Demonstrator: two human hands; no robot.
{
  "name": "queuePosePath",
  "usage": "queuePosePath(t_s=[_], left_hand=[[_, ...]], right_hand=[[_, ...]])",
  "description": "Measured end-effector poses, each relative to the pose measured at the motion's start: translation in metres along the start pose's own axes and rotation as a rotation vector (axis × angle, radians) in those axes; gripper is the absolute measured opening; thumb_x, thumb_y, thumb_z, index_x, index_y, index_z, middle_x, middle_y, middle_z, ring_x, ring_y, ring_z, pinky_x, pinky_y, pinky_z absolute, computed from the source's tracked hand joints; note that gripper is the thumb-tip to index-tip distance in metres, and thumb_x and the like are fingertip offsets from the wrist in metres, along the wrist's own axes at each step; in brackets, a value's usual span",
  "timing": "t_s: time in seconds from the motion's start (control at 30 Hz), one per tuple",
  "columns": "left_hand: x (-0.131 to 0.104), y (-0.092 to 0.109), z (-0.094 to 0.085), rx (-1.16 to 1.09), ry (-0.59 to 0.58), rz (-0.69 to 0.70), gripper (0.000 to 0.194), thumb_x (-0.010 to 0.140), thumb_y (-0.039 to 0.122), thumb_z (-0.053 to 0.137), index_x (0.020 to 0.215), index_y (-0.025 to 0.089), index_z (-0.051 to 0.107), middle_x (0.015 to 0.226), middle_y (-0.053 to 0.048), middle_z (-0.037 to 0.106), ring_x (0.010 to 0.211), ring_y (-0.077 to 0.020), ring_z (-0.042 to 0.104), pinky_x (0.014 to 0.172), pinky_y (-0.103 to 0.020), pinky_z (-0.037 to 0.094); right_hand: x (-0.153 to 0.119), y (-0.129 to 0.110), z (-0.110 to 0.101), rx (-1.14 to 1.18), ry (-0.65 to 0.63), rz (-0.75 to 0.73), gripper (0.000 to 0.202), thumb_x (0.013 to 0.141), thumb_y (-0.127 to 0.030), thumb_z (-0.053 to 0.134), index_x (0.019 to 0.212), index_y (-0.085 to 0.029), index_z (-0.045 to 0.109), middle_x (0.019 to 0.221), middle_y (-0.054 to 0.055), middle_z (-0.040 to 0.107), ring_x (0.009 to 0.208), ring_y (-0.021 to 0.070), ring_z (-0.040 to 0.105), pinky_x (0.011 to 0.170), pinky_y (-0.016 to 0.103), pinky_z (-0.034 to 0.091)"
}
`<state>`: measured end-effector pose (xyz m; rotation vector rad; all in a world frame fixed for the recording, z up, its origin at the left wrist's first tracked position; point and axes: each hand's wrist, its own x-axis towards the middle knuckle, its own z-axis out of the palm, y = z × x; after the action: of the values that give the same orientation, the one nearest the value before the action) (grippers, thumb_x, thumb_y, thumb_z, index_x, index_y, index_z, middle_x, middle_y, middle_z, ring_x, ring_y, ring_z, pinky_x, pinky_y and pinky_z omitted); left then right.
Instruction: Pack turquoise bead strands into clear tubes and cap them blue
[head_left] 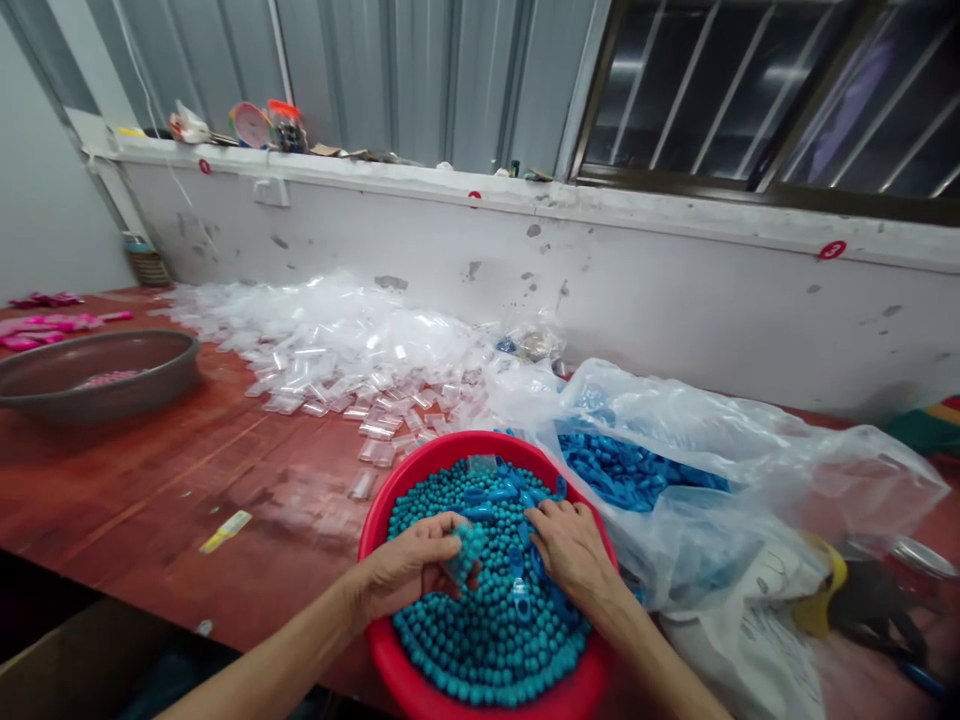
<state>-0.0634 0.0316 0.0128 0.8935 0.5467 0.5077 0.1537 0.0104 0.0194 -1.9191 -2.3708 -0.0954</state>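
Observation:
A red basin [375, 510] holds many round teal beads [480, 650], with several blue plastic pieces [520, 598] lying on top of them. Over the left part of the basin, my left hand [424, 565] is closed around a small clear container filled with teal beads [466, 550]. My right hand [574, 550] rests at the basin's right side, fingers bent down among the blue pieces; its fingertips are partly hidden, and whether they grip a piece does not show.
Clear plastic cases [337, 330] are heaped behind the basin. An open plastic bag [750, 430] of blue pieces [630, 470] lies to the right. A grey-brown bowl [112, 400] and pink pieces [52, 325] sit at the far left.

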Motion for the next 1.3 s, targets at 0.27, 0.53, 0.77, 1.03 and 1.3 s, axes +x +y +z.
queuePosePath(t_s=[0.27, 0.53, 0.77, 1.03, 1.3], left_hand=[[-0.003, -0.006, -0.006, -0.024, 0.18, 0.05, 0.031, 0.072, 0.038, 0.057, 0.087, 0.018, 0.038, 0.072, -0.002, 0.06, 0.05, -0.0111, 0.058, 0.038, -0.016, 0.033], [0.007, -0.014, -0.004, 0.249, 0.359, 0.049, 0.034, 0.068, 0.038, 0.055, 0.091, 0.017, 0.041, 0.068, 0.002, 0.057, 0.038, -0.0066, 0.051, 0.031, -0.015, 0.026], [0.006, -0.014, 0.0, 0.452, 0.471, 0.063, 0.023, 0.07, 0.03, 0.047, 0.087, 0.017, 0.041, 0.063, 0.005, 0.052, 0.035, -0.0051, 0.047, 0.029, -0.014, 0.026], [0.008, -0.015, -0.002, 0.44, 0.459, 0.055, 0.027, 0.069, 0.036, 0.047, 0.088, 0.018, 0.039, 0.063, 0.007, 0.048, 0.032, -0.0049, 0.044, 0.028, -0.015, 0.024], [0.007, -0.015, -0.002, 0.538, 0.474, 0.055, 0.023, 0.071, 0.031, 0.044, 0.09, 0.019, 0.04, 0.063, 0.008, 0.047, 0.031, -0.0036, 0.04, 0.029, -0.016, 0.023]], right_hand=[[-0.013, -0.023, 0.032, -0.108, -0.106, -0.287, 0.023, 0.08, -0.008, 0.043, 0.071, -0.02, 0.061, 0.081, 0.006, 0.062, 0.083, 0.0223, 0.052, 0.075, 0.035, 0.036], [0.041, -0.047, 0.018, -0.049, -0.117, -0.195, 0.017, 0.084, -0.017, 0.042, 0.089, -0.018, 0.057, 0.088, 0.007, 0.061, 0.085, 0.0218, 0.054, 0.066, 0.03, 0.038], [0.065, -0.047, 0.042, 0.019, -0.177, -0.167, 0.012, 0.08, -0.019, 0.048, 0.081, -0.015, 0.059, 0.084, 0.009, 0.064, 0.08, 0.02, 0.057, 0.063, 0.026, 0.036], [0.023, -0.032, 0.012, 0.301, -0.06, -0.149, 0.021, 0.086, -0.018, 0.034, 0.101, -0.017, 0.049, 0.084, 0.004, 0.063, 0.077, 0.0161, 0.057, 0.062, 0.023, 0.035], [0.0, -0.023, -0.001, 0.555, -0.271, -0.128, 0.023, 0.084, -0.034, 0.04, 0.075, -0.019, 0.054, 0.068, 0.001, 0.058, 0.064, 0.0144, 0.052, 0.057, 0.023, 0.031]])
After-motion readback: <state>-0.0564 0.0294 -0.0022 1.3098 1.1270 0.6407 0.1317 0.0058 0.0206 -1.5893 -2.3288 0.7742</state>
